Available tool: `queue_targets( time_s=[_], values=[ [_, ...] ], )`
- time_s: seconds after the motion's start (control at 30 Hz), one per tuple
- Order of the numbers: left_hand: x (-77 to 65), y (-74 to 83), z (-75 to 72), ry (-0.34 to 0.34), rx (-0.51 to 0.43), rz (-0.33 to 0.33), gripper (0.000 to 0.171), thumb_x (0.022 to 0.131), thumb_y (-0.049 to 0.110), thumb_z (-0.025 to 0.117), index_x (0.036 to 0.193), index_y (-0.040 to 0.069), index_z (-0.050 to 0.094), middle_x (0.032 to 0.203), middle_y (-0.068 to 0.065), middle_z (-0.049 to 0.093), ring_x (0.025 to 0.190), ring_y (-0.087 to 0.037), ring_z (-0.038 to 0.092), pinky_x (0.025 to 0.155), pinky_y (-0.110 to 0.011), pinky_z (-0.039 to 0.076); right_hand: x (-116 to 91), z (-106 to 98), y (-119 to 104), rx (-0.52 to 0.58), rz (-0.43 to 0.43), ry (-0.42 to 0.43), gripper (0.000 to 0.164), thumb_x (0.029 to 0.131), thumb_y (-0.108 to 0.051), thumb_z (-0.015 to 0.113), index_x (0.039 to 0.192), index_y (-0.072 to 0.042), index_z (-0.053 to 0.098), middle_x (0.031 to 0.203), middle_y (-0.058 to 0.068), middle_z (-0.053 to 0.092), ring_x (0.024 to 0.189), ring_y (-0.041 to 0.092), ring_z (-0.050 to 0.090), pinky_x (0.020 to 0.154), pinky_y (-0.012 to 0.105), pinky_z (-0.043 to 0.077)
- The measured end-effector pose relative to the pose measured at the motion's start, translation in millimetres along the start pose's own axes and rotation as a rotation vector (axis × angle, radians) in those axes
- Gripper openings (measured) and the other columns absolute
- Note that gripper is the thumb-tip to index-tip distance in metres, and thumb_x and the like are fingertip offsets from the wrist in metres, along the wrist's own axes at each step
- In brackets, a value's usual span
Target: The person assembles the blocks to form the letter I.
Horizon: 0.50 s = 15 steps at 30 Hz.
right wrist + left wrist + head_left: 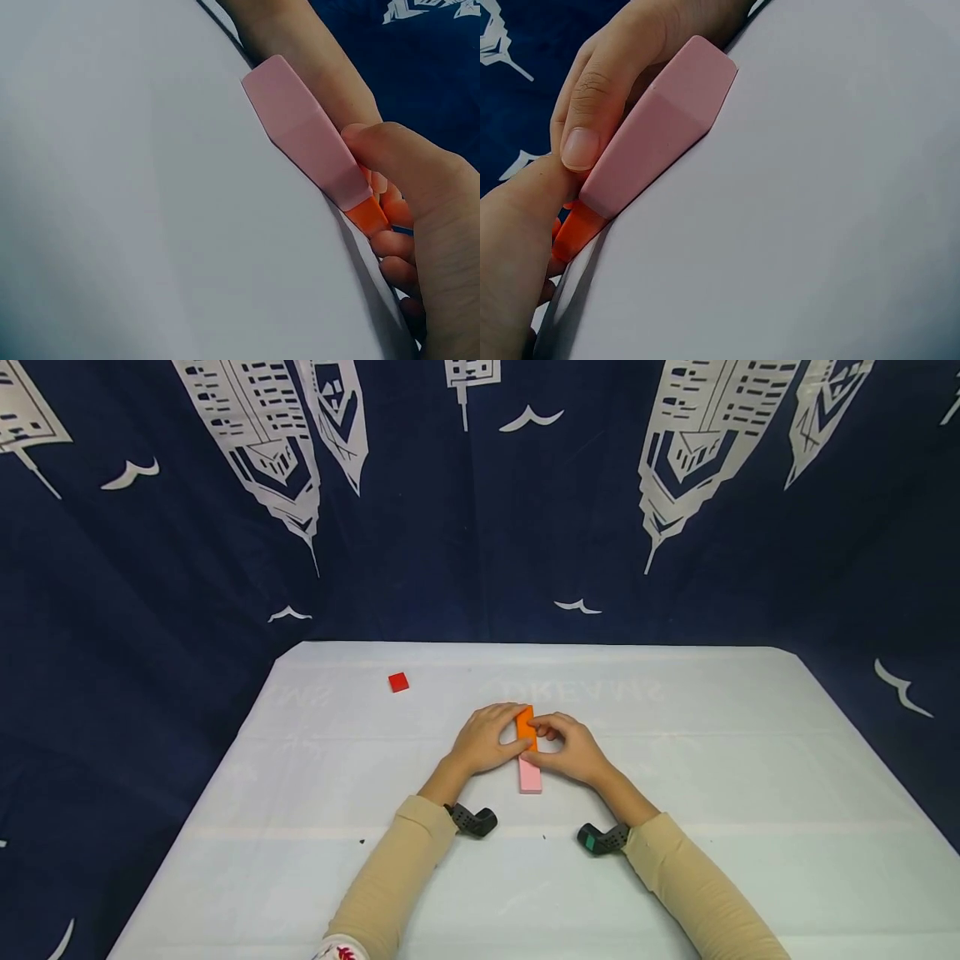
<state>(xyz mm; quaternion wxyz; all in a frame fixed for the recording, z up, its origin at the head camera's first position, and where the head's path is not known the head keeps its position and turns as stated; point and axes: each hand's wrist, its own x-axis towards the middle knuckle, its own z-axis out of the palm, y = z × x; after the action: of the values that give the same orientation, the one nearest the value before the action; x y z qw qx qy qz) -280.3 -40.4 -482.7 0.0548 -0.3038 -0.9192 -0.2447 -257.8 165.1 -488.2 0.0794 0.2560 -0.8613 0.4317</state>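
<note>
On the white table an orange block (527,727) lies end to end with a pink block (530,778), the pink one toward the person. My left hand (486,739) holds the orange block lengthwise, fingers at its far end and thumb near the joint. From the other side, my right hand (572,750) grips the orange block, curled fingers along its right side, thumb by the joint. In the left wrist view the pink block (656,124) is in front and hides most of the orange block (580,229). The right wrist view shows the right thumb (375,142) beside the pink block (307,131).
A small red square piece (398,682) lies at the back left of the white table (712,793). Behind the table hangs a dark blue cloth (480,543) with white prints. Each wrist wears a black camera mount, the left one (474,821) near the table's middle.
</note>
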Motion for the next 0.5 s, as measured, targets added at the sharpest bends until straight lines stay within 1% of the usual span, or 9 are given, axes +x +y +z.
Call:
queue_targets(
  time_s=[0.27, 0.4, 0.5],
  values=[
    [2.8, -0.5, -11.5, -0.052, -0.103, -0.024, 0.061, 0.092, 0.041, 0.063, 0.144, 0.012, 0.048, 0.145, -0.005, 0.049, 0.136, -0.025, 0.040, 0.114, -0.043, 0.028, 1.1, 0.3, 0.3, 0.001, 0.009, 0.002, 0.051, 0.072, -0.023, 0.087, 0.115, -0.004, 0.068, 0.094, 0.003, 0.062, 0.086, 0.019, 0.055, 0.078, 0.032, 0.048],
    [4.3, -5.8, -21.7, -0.051, -0.146, -0.075, 0.061, 0.092, 0.042, 0.063, 0.143, 0.012, 0.049, 0.145, -0.006, 0.049, 0.136, -0.024, 0.040, 0.114, -0.041, 0.029, 1.3, 1.5, 0.0, 0.004, 0.013, 0.000, 0.050, 0.073, -0.024, 0.087, 0.114, -0.004, 0.068, 0.094, 0.003, 0.063, 0.086, 0.019, 0.055, 0.078, 0.033, 0.048],
    [3.9, -12.3, -30.2, -0.027, -0.176, -0.127, 0.060, 0.093, 0.042, 0.062, 0.143, 0.012, 0.049, 0.145, -0.008, 0.048, 0.136, -0.025, 0.039, 0.114, -0.041, 0.029, 1.5, 1.9, -1.0, 0.005, 0.020, 0.001, 0.049, 0.072, -0.023, 0.087, 0.114, -0.004, 0.068, 0.094, 0.002, 0.063, 0.086, 0.019, 0.055, 0.078, 0.034, 0.048]
  ],
)
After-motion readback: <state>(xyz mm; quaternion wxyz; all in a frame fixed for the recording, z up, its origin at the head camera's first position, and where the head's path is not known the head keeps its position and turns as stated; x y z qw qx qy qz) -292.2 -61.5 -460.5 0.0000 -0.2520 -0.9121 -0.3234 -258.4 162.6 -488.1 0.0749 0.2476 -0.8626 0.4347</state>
